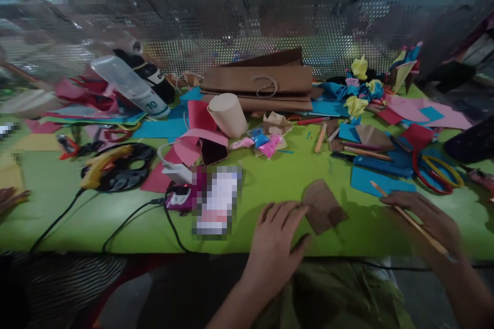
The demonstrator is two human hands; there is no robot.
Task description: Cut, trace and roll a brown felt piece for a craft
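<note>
A small piece of brown paper [323, 208] with a rounded top edge lies on the green table in front of me. My left hand [278, 231] rests palm down beside it with the fingers stretched out, the fingertips at the paper's left edge. To the right, my right hand [428, 218] is closed around a wooden pencil [419, 229], its point toward the upper left. That hand is slightly blurred, near a sheet of blue paper [370, 182].
Scissors [432, 177] and a blue cutter [382, 165] lie at right. A phone [218, 203], a purple device [187, 198] with cables and a yellow glue gun [106, 164] are at left. Folded brown paper [254, 82] stands behind. Another person's hand [11, 200] shows far left.
</note>
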